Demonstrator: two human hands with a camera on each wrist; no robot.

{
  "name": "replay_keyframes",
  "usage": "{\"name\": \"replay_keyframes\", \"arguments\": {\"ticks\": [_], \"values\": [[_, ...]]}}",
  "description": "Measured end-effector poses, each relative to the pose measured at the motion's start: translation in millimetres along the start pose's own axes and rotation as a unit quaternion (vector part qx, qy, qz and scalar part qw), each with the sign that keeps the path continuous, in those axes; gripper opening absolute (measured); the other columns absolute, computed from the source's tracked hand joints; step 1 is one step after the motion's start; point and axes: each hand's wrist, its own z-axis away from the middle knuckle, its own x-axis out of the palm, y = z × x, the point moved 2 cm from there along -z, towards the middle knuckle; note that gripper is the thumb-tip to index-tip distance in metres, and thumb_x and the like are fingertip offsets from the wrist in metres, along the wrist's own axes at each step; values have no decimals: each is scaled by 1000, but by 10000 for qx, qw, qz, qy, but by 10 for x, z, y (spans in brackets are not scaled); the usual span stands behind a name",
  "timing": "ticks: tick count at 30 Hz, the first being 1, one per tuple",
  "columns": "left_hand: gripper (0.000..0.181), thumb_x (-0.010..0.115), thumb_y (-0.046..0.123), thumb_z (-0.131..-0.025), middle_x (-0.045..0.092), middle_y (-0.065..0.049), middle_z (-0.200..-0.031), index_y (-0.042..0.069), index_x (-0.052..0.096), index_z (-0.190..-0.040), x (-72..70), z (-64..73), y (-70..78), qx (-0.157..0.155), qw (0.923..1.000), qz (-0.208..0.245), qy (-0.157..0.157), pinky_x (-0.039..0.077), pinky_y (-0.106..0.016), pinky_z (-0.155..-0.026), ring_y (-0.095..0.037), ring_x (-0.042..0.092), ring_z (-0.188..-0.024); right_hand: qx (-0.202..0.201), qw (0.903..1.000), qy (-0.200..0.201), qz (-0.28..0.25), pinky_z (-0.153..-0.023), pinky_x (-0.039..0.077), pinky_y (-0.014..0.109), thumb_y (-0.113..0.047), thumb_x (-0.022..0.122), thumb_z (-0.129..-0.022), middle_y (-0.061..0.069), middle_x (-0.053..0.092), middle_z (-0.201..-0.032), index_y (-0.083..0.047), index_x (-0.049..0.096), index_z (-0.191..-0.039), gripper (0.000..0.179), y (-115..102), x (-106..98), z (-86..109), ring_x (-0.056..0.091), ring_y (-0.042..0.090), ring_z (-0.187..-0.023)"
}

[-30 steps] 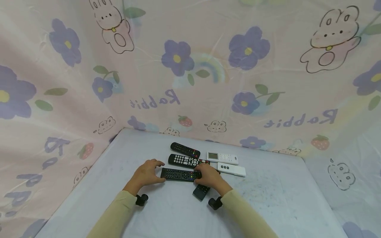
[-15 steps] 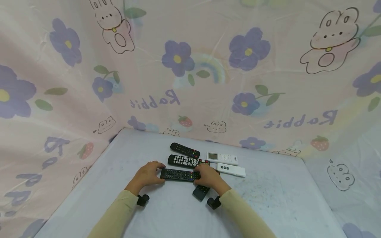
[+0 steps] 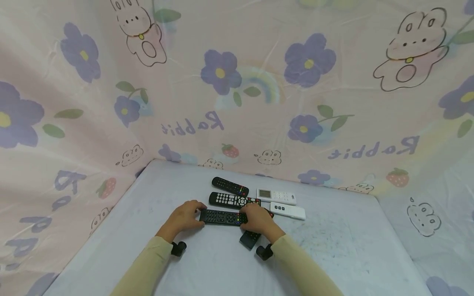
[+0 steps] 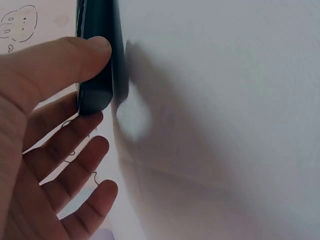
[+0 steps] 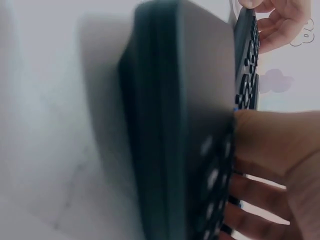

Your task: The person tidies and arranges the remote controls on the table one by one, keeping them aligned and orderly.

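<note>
In the head view, a long black remote control [image 3: 221, 217] lies crosswise between both hands, nearest of a row of remotes. My left hand [image 3: 182, 218] holds its left end, and the left wrist view shows the thumb [image 4: 92, 55] on the side of that remote's end [image 4: 95, 97], with fingers across from it. My right hand [image 3: 259, 218] grips the right end and covers it. Beneath the right hand, a smaller dark remote [image 3: 249, 239] sticks out at a slant; its body [image 5: 160, 110] looms large and blurred in the right wrist view.
Behind lie a black remote with white buttons [image 3: 233, 200] and another black remote [image 3: 229, 186]. To the right are a white remote with a screen [image 3: 277, 197] and a plain white remote [image 3: 288, 211]. A patterned curtain [image 3: 259, 107] borders the white table [image 3: 333, 246].
My right hand and wrist have shifted slightly left, covering a bit more of the long black remote control. My left hand has barely moved, and the other remotes lie as before.
</note>
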Motion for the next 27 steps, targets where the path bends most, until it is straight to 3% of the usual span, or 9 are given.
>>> {"name": "replay_keyframes", "arguments": {"ticks": [13,20,27], "values": [[44,85,32,-66,65,8,-104,23,68,-106,-39,77,-62,72,10000,-54,-33,50,-39,-87,-14,60,-99,-372,9992,15,-147,-92,51,40,-32,79,-74,1,66,-111,-15,68,-118,48,-5,-58,18,60,20,-103],[45,87,36,-64,65,10,-96,26,67,-103,-43,120,-58,-49,9999,68,-70,50,-36,-83,-11,59,-92,-532,9963,18,-675,-97,49,41,-28,77,-76,5,63,-118,-13,66,-120,48,5,-108,19,60,21,-108],[46,87,38,-64,64,11,-93,27,64,-103,-18,174,-71,-24,9999,101,-56,48,-33,-78,-8,57,-88,-578,9912,84,-1186,-94,50,41,-26,79,-75,5,59,-116,-14,66,-121,49,47,-105,26,56,17,-101]]}}
